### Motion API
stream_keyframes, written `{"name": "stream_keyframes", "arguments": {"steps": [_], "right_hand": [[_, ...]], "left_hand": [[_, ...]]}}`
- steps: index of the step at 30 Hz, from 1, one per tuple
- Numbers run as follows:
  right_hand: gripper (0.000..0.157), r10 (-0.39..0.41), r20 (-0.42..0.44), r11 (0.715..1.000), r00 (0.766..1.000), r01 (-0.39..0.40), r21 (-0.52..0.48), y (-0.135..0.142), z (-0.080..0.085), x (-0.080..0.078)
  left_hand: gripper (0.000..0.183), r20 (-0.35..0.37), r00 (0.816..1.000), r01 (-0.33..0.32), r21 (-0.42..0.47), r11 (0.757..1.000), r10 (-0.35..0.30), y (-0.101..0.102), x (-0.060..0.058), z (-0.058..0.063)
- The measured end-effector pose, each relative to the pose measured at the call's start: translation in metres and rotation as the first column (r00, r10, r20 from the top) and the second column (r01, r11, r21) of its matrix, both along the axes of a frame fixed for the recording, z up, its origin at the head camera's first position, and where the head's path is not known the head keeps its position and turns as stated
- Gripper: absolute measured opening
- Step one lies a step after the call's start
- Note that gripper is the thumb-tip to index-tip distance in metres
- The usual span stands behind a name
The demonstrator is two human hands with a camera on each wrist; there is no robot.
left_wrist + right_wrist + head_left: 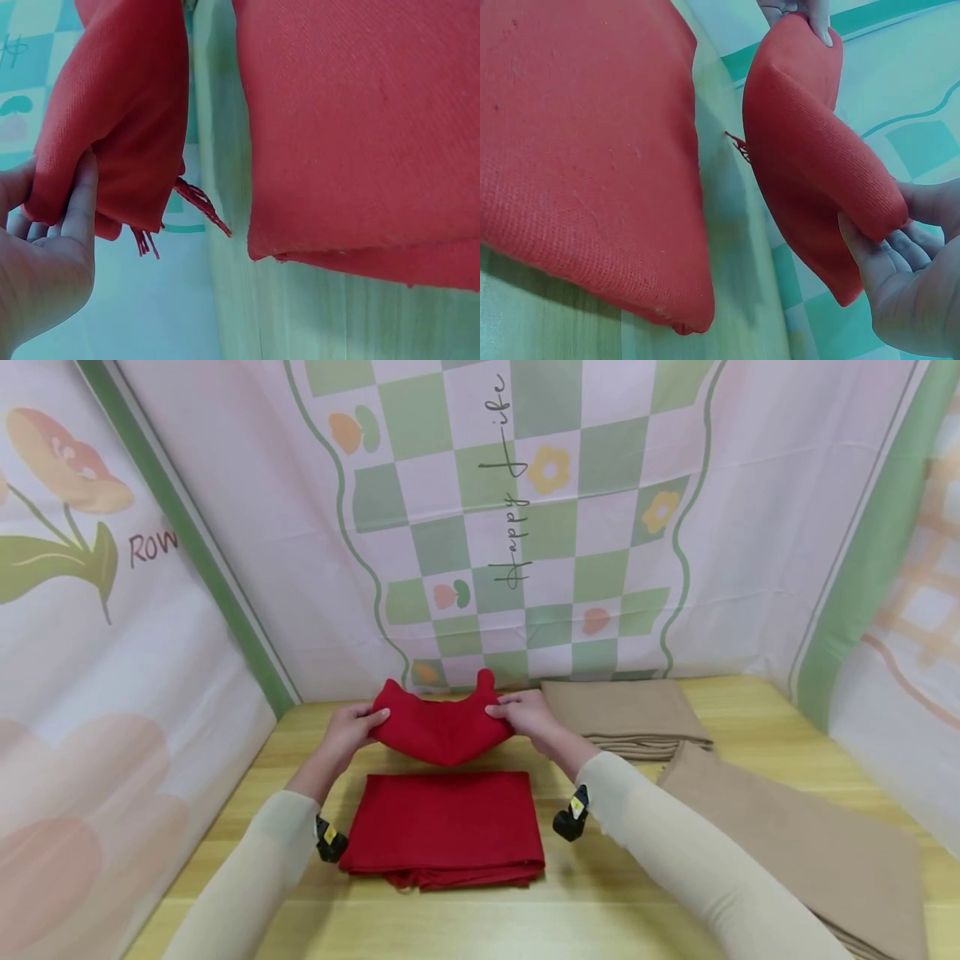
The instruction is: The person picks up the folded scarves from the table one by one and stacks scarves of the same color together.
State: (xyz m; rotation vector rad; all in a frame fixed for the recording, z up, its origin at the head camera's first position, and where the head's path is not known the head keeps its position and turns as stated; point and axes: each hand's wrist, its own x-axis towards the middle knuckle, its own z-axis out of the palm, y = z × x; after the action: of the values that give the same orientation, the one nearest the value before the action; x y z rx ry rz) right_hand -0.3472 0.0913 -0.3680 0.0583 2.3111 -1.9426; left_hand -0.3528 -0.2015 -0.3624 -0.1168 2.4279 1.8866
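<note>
A folded red scarf (pixel 448 727) with fringe is held up between both hands, behind the other red cloth. At its left end my left hand (pixel 351 732) grips the fabric, thumb in front. My right hand (pixel 531 718) pinches the opposite end the same way. The scarf sags in the middle, and in the left wrist view its fringe (pixel 201 201) hangs below the fold. Nearer to me, a folded red cloth (pixel 450 822) lies flat on the wooden table (pixel 540 918), apart from the lifted scarf.
Two folded beige cloths lie on the right: one (pixel 622 710) by the back wall, another (pixel 810 852) nearer, partly behind my right forearm. Printed fabric curtains (pixel 495 527) stand at the back and both sides of the table.
</note>
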Motion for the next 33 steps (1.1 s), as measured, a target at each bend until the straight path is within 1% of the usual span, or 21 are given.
{"name": "stream_keyframes", "arguments": {"steps": [5,13,21,27,33], "right_hand": [[0.044,0.014,-0.013,1.0,1.0,-0.014,0.004,0.001,0.003,0.005],[0.041,0.015,-0.039,0.999,0.999,-0.016,-0.031,0.001,0.006,0.011],[0.043,0.032,-0.064,0.999,0.997,-0.031,0.007,0.004,0.009,0.02],[0.041,0.047,-0.079,0.999,0.996,-0.047,0.006,0.005,0.012,0.028],[0.038,0.07,-0.089,0.997,0.994,-0.072,-0.014,0.006,0.013,0.035]], "left_hand": [[0.039,-0.004,1.0,-0.014,0.011,1.0,0.014,-0.001,0.004,0.001],[0.038,-0.016,1.0,-0.004,0.005,1.0,0.004,-0.002,0.015,0.008],[0.036,-0.044,0.999,0.002,0.033,0.999,-0.001,-0.002,0.027,0.011],[0.036,-0.059,0.998,0.002,0.041,0.999,0.0,-0.003,0.033,0.013],[0.036,-0.056,0.998,-0.002,0.05,0.999,0.005,-0.004,0.04,0.013]]}}
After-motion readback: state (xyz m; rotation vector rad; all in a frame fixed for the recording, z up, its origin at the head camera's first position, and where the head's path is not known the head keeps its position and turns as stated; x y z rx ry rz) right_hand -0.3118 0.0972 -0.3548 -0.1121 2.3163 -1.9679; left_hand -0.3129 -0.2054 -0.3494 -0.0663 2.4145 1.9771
